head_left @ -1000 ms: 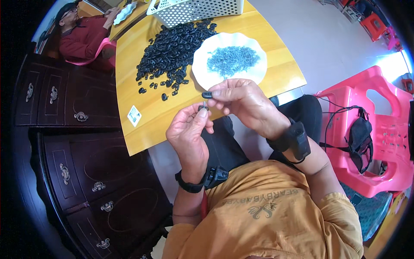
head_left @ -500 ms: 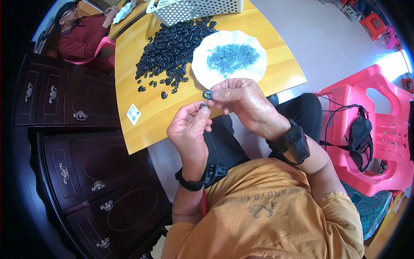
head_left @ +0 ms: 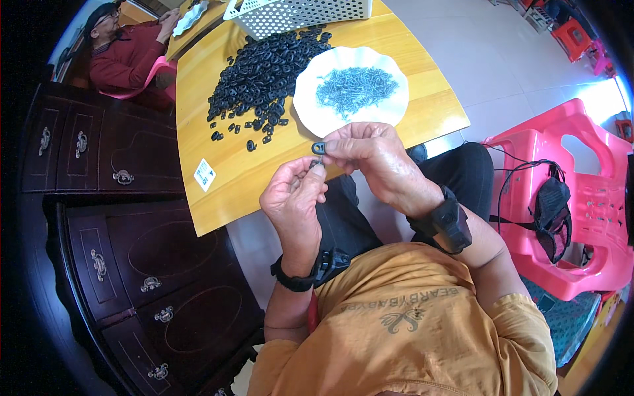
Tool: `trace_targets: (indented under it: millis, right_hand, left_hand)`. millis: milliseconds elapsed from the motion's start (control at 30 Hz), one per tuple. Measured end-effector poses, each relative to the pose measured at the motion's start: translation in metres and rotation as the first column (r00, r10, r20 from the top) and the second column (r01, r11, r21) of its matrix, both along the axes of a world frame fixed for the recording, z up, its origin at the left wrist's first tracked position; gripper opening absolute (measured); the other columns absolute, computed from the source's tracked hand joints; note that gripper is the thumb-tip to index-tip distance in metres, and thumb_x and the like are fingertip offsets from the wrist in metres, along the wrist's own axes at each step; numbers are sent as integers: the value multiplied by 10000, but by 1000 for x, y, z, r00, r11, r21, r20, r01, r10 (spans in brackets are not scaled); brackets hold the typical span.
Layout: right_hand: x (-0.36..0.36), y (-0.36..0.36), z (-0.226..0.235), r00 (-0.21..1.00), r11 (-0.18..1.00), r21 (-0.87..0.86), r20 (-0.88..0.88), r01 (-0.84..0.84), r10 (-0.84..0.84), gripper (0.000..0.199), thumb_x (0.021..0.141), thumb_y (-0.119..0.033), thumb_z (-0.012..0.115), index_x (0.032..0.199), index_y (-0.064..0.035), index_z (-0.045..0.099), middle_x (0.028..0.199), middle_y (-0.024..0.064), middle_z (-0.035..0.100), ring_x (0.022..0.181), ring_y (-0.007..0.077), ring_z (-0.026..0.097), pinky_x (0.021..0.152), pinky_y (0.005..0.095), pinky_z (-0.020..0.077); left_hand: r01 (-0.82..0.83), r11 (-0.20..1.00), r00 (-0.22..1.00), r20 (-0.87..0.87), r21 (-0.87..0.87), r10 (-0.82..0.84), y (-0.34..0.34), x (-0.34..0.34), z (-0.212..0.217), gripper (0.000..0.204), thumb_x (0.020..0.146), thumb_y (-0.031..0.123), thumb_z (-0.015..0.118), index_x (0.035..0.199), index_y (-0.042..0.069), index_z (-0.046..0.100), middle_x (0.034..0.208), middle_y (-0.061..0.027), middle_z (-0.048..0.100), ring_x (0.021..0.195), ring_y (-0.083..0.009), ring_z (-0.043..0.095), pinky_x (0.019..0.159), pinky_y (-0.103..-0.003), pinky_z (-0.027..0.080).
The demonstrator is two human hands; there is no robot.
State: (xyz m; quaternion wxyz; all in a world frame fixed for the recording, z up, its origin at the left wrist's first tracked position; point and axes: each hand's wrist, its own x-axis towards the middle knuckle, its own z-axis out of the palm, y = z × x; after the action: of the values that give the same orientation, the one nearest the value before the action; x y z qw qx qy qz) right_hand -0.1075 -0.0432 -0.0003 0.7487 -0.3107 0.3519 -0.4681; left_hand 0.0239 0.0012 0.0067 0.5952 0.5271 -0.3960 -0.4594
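Note:
My right hand (head_left: pixel 373 158) pinches a small black plastic ring piece (head_left: pixel 319 148) between thumb and fingers, just over the near edge of the yellow wooden table (head_left: pixel 231 178). My left hand (head_left: pixel 294 198) sits right below it, fingertips pinched on a tiny thin metal part (head_left: pixel 312 163) that touches the black piece. Behind the hands a white scalloped plate (head_left: pixel 310 109) holds a heap of small grey metal bits (head_left: pixel 355 89). A big pile of black ring pieces (head_left: pixel 264 76) lies on the table left of the plate.
A white perforated basket (head_left: pixel 297 13) stands at the table's far edge. Dark wooden cabinets (head_left: pixel 132 251) stand to the left. A pink plastic chair (head_left: pixel 568 198) with a black strap item is on the right. Another person in red (head_left: pixel 129 56) sits at the far left.
Both hands have stayed together at the table's near edge; the fingers shifted slightly around the black piece. Nothing else moved.

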Motion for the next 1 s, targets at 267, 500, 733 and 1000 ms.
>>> trace_targets:
  millis: [267, 500, 733, 1000]
  right_hand:
    - [2, 2, -5, 1000, 1000, 5, -8, 6, -6, 115, 785, -102, 663, 822, -2, 620, 719, 39, 623, 627, 77, 508, 570, 199, 366]
    - [3, 5, -4, 999, 998, -62, -47, 18, -20, 122, 773, -104, 673, 832, -6, 631, 740, 30, 627, 647, 76, 520, 592, 203, 385]
    - [1, 4, -3, 995, 998, -62, -100, 11, -17, 133, 741, -63, 686, 845, 1, 633, 779, 42, 636, 686, 89, 557, 637, 219, 421]
    - [-2, 0, 1, 996, 984, -175, -90, -13, -3, 161, 757, -15, 663, 914, 5, 632, 818, 34, 638, 746, 91, 601, 699, 224, 485]
  left_hand:
    - [-3, 1000, 1000, -6, 14, 3, 1, 1, -1, 102, 819, -12, 592, 894, -82, 600, 721, -66, 594, 550, -83, 514, 474, -185, 392]
    - [-30, 999, 1000, -4, 29, 30, 0, 1, -1, 106, 818, -15, 593, 896, -86, 597, 715, -66, 594, 543, -83, 513, 471, -186, 394]
    - [-29, 999, 1000, -8, 25, 29, 1, 0, -1, 126, 815, -15, 592, 911, -97, 589, 734, -87, 606, 546, -91, 523, 471, -192, 397]
    - [-8, 999, 999, -34, 32, 9, -1, 3, 1, 141, 810, -18, 591, 925, -99, 587, 738, -94, 607, 553, -100, 534, 474, -203, 403]
